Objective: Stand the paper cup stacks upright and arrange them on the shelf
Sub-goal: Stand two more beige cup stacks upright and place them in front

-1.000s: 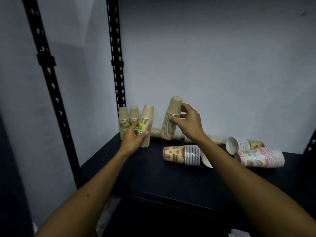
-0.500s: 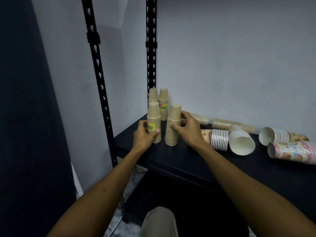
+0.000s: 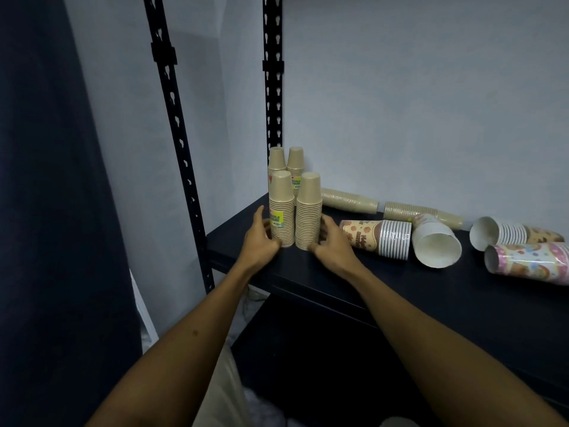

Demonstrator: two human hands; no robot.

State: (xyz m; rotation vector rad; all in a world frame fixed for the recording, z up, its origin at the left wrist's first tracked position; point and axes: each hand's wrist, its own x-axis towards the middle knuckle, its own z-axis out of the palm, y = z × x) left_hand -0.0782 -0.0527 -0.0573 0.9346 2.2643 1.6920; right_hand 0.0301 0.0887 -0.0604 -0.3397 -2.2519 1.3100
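Hands bracket two upright kraft cup stacks at shelf (image 3: 308, 272) corner: left hand (image 3: 260, 241) curls on labelled stack (image 3: 281, 211), right hand (image 3: 331, 245) on plain stack (image 3: 308, 212), squaring them together; printed stacks (image 3: 377, 238) lie toppled nearby.

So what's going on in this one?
A person is tidying paper cup stacks on a dark shelf. Four tan stacks stand upright in the left corner; the left hand and right hand bracket the front two stacks. Two tan stacks and several patterned stacks lie on their sides.
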